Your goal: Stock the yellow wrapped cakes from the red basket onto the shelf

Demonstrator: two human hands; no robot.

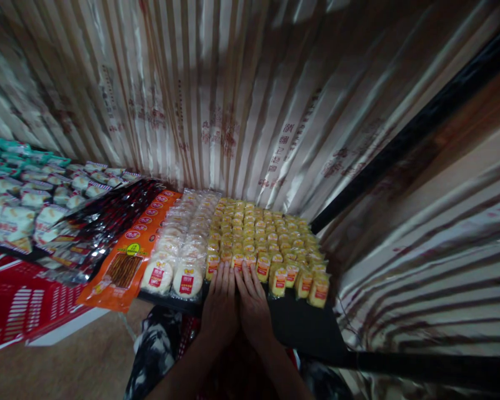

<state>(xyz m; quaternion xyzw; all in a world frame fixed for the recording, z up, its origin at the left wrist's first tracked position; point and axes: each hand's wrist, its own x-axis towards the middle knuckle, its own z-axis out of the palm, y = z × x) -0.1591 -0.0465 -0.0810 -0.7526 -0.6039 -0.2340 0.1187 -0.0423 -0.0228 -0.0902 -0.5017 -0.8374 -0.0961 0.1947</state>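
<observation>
Side by side, my left hand [220, 303] and my right hand [253, 305] lie with straight fingers against the front of several rows of small yellow wrapped snack packs [262, 266]. The fingertips of both hands touch the front packs, and neither hand grips anything. To the left of my hands stand rows of round white rice crackers [188, 279] in clear wrappers. At the right front, a few yellow packs [319, 290] stick out unevenly past the others on the black shelf [304, 328].
Left of the crackers lie an orange snack bag [123, 272], dark shiny packets [104, 222], white packets [14, 222] and green packets [8, 147]. A red basket [58, 294] is below at left. Striped printed sheeting [225, 100] hangs behind; a black post [400, 133] slants at right.
</observation>
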